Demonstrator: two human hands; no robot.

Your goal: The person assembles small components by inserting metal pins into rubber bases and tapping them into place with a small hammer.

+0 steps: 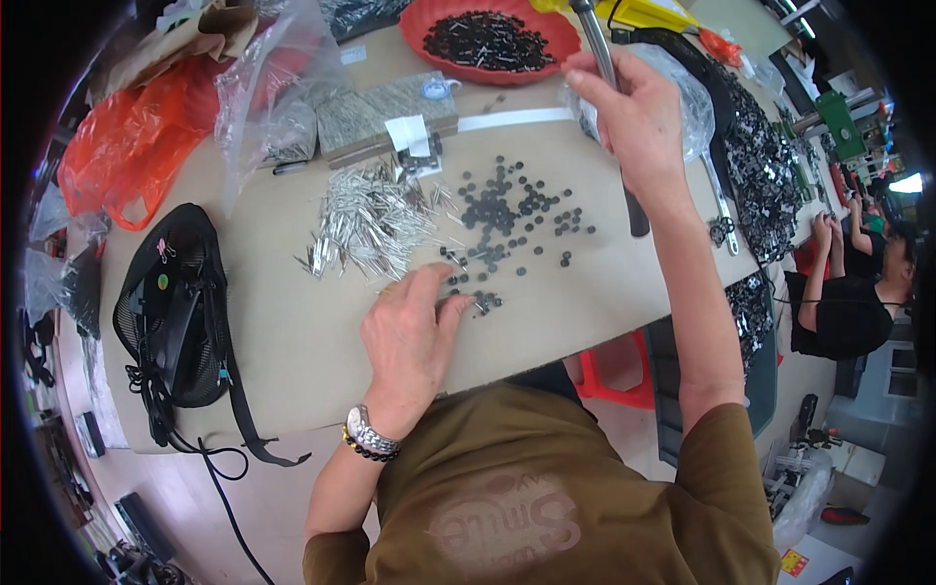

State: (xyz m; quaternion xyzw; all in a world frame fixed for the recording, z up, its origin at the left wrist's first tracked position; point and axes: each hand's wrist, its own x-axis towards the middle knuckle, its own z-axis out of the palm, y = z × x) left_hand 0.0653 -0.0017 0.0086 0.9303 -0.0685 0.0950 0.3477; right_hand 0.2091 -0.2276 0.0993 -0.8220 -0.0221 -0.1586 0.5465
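My right hand (639, 117) is closed round a hammer, with its metal shaft (597, 44) slanting up and its dark grip end (639, 216) below my wrist. The upper edge of the picture cuts off the hammer's head. Low over the table, my left hand (405, 327) has thumb and forefinger apart, with nothing visible between them. Beside its fingertips lie a few black caps with metal pins (483, 304). A heap of silvery pins (370, 219) spreads beyond this hand. Loose round black caps (502, 210) are scattered to the right of the heap.
A red bowl (414, 44) holds black-headed pins at the back. A metal block (361, 122) stands before it. Black mesh pouch (210, 292) and red plastic bag (127, 146) lie left. Dark metal parts (760, 175) pile up right. Another person (843, 302) sits beyond.
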